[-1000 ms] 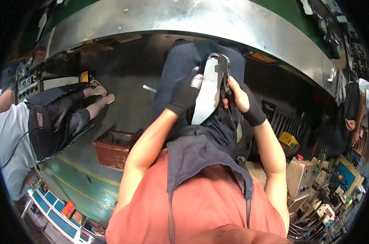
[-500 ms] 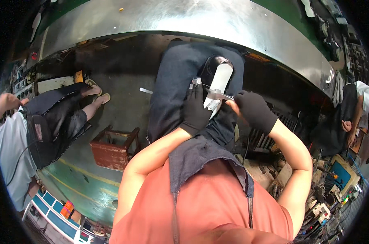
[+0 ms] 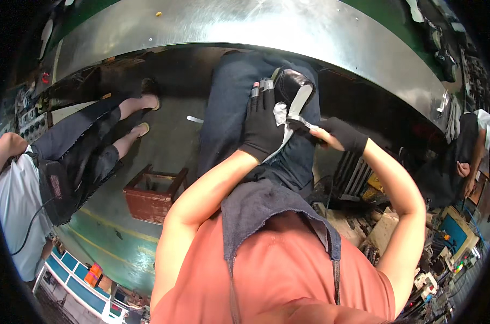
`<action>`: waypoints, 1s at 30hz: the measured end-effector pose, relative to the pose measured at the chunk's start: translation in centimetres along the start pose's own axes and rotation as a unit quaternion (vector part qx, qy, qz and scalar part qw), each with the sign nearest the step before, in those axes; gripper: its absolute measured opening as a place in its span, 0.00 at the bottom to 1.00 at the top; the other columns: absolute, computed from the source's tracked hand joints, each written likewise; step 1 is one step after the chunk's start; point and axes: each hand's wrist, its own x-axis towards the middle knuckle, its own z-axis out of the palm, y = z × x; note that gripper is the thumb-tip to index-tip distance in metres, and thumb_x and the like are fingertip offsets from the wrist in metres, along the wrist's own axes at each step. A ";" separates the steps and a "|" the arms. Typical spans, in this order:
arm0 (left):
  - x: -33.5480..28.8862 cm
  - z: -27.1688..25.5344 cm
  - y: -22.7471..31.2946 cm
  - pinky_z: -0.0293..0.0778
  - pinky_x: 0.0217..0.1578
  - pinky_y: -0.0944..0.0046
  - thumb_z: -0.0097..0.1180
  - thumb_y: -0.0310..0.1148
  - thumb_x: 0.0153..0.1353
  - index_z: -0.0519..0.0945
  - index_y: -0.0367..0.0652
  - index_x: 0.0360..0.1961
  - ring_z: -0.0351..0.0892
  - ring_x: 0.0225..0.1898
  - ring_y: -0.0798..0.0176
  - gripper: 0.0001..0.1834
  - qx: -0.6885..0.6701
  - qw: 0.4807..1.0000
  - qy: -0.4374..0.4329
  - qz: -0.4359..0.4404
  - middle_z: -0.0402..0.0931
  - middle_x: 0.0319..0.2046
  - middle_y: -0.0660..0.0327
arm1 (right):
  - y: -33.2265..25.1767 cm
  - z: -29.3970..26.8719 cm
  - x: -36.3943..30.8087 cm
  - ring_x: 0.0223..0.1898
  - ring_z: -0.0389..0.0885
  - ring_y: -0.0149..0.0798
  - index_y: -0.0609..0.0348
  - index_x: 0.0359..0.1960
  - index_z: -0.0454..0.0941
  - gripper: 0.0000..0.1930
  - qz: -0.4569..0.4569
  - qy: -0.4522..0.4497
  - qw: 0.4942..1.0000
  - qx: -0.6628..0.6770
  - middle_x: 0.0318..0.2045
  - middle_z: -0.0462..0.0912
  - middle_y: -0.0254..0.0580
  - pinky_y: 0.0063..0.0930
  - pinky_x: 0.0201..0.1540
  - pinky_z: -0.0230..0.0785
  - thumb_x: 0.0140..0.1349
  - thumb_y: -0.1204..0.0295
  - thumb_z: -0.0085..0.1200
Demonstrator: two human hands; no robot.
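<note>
A black shoe upper with a white sole strip (image 3: pixel 301 99) rests upside down across my thighs, toe pointing away from me. My left hand (image 3: pixel 260 124), in a black glove with tape round the fingertips, grips its left side, fingers stretched along it. A crumpled white bit (image 3: pixel 280 113) shows at the thumb side; whether it is wrapping on the thumb cannot be told. My right hand (image 3: pixel 339 135), gloved with some bare fingers, is closed round a metal hand tool (image 3: pixel 304 122). The tool's head meets the shoe's heel half; its exact kind is unclear.
A steel-edged bench (image 3: pixel 228 24) curves across in front of my knees. Left of me stand a brown wooden stool (image 3: pixel 150 197) and a co-worker (image 3: pixel 66 162). Another person (image 3: pixel 455 156) is at the far right. Cluttered tools and machine parts (image 3: pixel 428 270) lie at the lower right.
The shoe has tilted and turned in my left hand, showing less sole and more black upper. My right hand and tool have shifted slightly. The co-worker on the left has moved their legs.
</note>
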 end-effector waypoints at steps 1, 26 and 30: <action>-0.1 -0.4 0.4 0.49 0.65 0.47 0.51 0.42 0.59 0.50 0.25 0.64 0.49 0.65 0.30 0.41 0.010 1.000 -0.013 0.026 0.50 0.64 0.33 | -1.2 -0.4 -1.0 0.21 0.79 0.33 0.61 0.30 0.75 0.18 0.115 -0.089 0.977 0.154 0.21 0.76 0.36 0.28 0.26 0.69 0.67 0.56 0.47; -11.2 0.1 -2.6 0.66 0.55 0.55 0.60 0.44 0.56 0.64 0.29 0.58 0.70 0.56 0.43 0.36 -0.241 0.949 -0.044 -0.197 0.71 0.52 0.39 | -1.5 14.5 -6.9 0.21 0.74 0.35 0.68 0.32 0.74 0.22 0.161 0.134 0.954 0.216 0.20 0.74 0.54 0.34 0.28 0.66 0.67 0.56 0.45; -9.8 -0.6 -1.5 0.61 0.59 0.53 0.60 0.46 0.56 0.58 0.27 0.61 0.66 0.59 0.40 0.42 -0.195 0.942 -0.118 -0.248 0.65 0.55 0.34 | -3.1 12.0 -8.2 0.21 0.74 0.44 0.67 0.31 0.74 0.19 0.152 0.142 0.971 0.119 0.22 0.74 0.56 0.34 0.29 0.66 0.67 0.59 0.46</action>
